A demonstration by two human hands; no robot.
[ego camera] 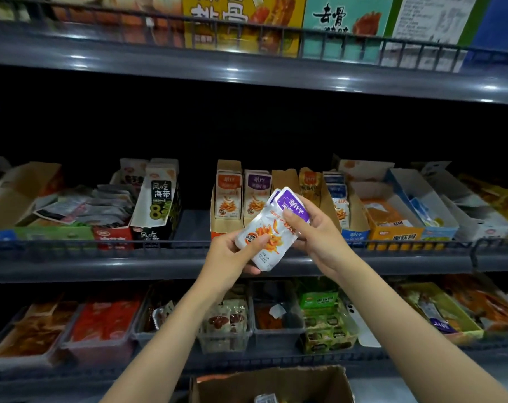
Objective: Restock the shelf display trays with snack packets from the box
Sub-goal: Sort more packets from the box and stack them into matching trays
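The left hand [232, 254] and right hand [319, 234] curled their fingers round a purple packet stack [265, 228] before the middle shelf's [101, 266] front edge, seemingly squaring it for the display tray [215, 216] behind; the box [276, 379] sat below.

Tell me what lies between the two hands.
There lie snack packets, held by the left hand and the right hand, as the head view shows.

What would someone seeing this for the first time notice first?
First, the purple-topped snack packets at centre, gripped by the left hand and right hand before the middle shelf. Then the open cardboard box at the bottom edge, and the bright yellow package on the top shelf.
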